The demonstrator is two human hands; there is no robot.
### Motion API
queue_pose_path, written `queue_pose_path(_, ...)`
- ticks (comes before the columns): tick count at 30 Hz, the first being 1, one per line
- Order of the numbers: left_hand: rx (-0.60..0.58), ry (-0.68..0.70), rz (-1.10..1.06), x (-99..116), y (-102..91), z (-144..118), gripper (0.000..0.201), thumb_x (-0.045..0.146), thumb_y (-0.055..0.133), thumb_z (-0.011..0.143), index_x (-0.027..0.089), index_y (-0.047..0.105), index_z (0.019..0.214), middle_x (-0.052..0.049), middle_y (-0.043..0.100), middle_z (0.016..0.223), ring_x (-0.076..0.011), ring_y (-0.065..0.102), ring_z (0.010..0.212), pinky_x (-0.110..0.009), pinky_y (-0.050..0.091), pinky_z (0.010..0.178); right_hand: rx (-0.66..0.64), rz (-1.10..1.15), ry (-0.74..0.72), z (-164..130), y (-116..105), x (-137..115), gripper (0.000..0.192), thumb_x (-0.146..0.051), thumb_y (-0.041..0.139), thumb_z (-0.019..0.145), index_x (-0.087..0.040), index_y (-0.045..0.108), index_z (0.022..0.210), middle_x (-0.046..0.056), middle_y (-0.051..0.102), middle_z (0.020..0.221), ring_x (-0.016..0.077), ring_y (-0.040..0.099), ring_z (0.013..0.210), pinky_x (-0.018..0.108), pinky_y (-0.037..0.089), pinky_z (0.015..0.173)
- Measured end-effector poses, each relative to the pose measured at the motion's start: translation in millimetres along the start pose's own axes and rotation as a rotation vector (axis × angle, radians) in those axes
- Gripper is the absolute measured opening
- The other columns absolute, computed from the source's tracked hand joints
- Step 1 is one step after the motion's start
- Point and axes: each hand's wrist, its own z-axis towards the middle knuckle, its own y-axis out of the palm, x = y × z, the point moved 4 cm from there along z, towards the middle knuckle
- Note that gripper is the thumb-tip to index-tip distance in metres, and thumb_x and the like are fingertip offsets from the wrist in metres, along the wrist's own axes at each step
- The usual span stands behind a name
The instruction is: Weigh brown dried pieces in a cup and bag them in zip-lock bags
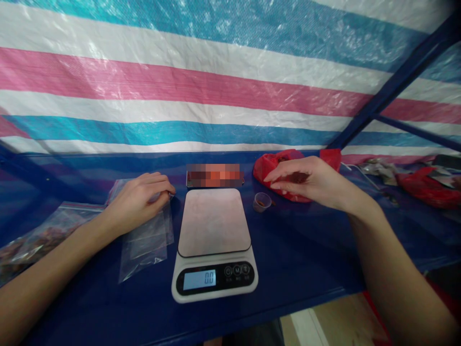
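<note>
A white digital kitchen scale (213, 245) stands in the middle of the blue table, its display reading 0.0 and its platform bare. My left hand (139, 199) rests on a stack of clear zip bags (146, 238) just left of the scale, fingers pinching the top bag's edge. My right hand (309, 180) hovers over a red plastic bag (268, 166) behind and right of the scale, fingers curled and close together. A small clear cup (261, 202) with some brown bits stands between the scale and the red bag.
A filled clear bag of brownish pieces (32, 240) lies at the far left. Another red bag (428, 185) and foil wrappers (378, 168) lie at the right. A striped tarp (216, 86) hangs behind. The blue table edge (288, 302) runs near me.
</note>
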Motion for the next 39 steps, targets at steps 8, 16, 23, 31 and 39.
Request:
queue_pose_path(8, -0.012, 0.003, -0.008, -3.9, 4.5, -2.4, 0.028, 0.018, 0.047, 0.104, 0.018, 0.074, 0.096, -0.005, 0.074, 0.096, -0.0186, 0.064, 0.089, -0.034, 0.048, 0.084, -0.328, -0.064, 0.234, -5.6, 14.2, 35.1, 0.020, -0.040, 0.078, 0.088, -0.020, 0.077, 0.088, -0.001, 0.067, 0.065, 0.0126, 0.060, 0.047, 0.022, 0.043, 0.044)
queue_pose_path(16, -0.014, 0.023, 0.005, -3.5, 4.1, -1.9, 0.030, 0.020, 0.045, 0.105, 0.019, 0.073, 0.095, -0.005, 0.075, 0.095, -0.0188, 0.065, 0.090, -0.034, 0.048, 0.084, -0.376, -0.148, 0.274, -7.9, 29.6, 39.7, 0.013, -0.027, 0.070, 0.089, -0.019, 0.070, 0.078, -0.002, 0.061, 0.060, 0.0123, 0.056, 0.040, 0.022, 0.036, 0.038)
queue_pose_path(23, -0.018, 0.020, 0.013, -2.7, 4.0, -1.3, 0.030, 0.019, 0.045, 0.105, 0.018, 0.073, 0.094, -0.004, 0.074, 0.095, -0.0189, 0.064, 0.088, -0.034, 0.046, 0.082, -0.001, -0.030, 0.083, -0.9, 7.0, 6.6, 0.026, -0.045, 0.069, 0.096, -0.019, 0.074, 0.093, -0.001, 0.063, 0.062, 0.0129, 0.056, 0.053, 0.024, 0.039, 0.048)
queue_pose_path(31, 0.000, 0.026, 0.008, -2.7, 3.1, -1.1, 0.030, 0.020, 0.046, 0.104, 0.019, 0.074, 0.093, -0.005, 0.075, 0.095, -0.0202, 0.067, 0.089, -0.036, 0.048, 0.083, 0.099, -0.055, 0.072, 3.0, -2.4, 16.0, 0.028, -0.045, 0.065, 0.099, -0.020, 0.077, 0.101, 0.002, 0.072, 0.072, 0.0165, 0.061, 0.059, 0.028, 0.046, 0.056)
queue_pose_path(39, 0.023, 0.014, -0.007, -0.8, 1.2, 0.0, 0.031, 0.023, 0.045, 0.102, 0.021, 0.074, 0.090, -0.004, 0.075, 0.091, -0.0209, 0.067, 0.086, -0.035, 0.050, 0.081, 0.158, -0.640, 0.139, 13.7, -16.2, 84.2, 0.023, -0.012, 0.058, 0.089, -0.017, 0.078, 0.098, 0.015, 0.077, 0.111, 0.0293, 0.071, 0.098, 0.040, 0.054, 0.089)
